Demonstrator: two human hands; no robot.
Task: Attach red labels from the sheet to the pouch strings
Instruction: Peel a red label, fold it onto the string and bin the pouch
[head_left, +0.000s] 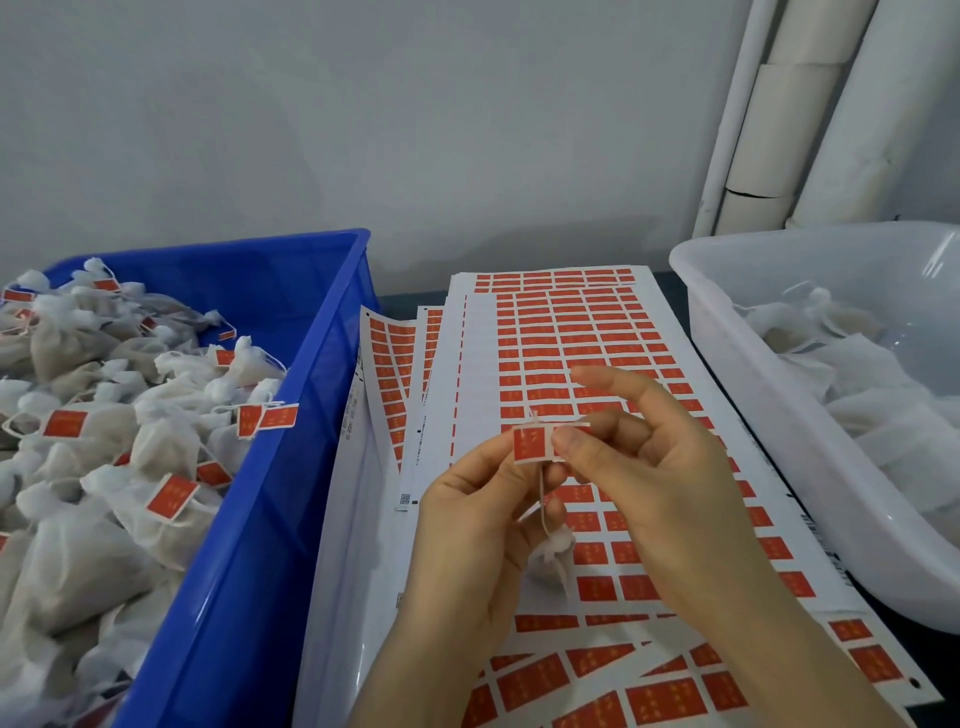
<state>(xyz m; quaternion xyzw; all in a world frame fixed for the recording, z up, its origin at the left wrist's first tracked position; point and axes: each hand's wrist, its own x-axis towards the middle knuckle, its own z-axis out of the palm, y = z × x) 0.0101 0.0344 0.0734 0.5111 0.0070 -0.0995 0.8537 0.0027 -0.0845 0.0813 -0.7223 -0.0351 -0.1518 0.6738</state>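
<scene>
At far left stands a blue crate (311, 364), heaped with white filled pouches (67, 571), many of them already carrying a red tag (171, 496) on the string. Just beside the crate's right wall lie several overlapping sheets (561, 332), fanned out across the dark table (914, 644) and printed with rows of red labels; the top sheet has a bare strip down its left side where the rows are gone. Over the sheets, the left hand (467, 525) comes up from below, with thumb and forefinger pinching the left half of one red label (531, 441). From under that label a thin string (543, 499) runs straight down, behind the left fingers, to a small white pouch (551, 564) that hangs below the hand, just above the sheets or touching them, which one I cannot tell. The right hand (649, 478) meets the left at the label: its thumb presses on the label's right edge against a finger behind, while the forefinger points out to the left above it and the other fingers are loosely curled. Whether the label is fully folded over the string is not clear. To the right, well apart from the hands, sits a clear white tub (753, 395) holding more pouches with no tags showing (883, 415). Behind it, white pipes (779, 130) rise against the grey wall.
</scene>
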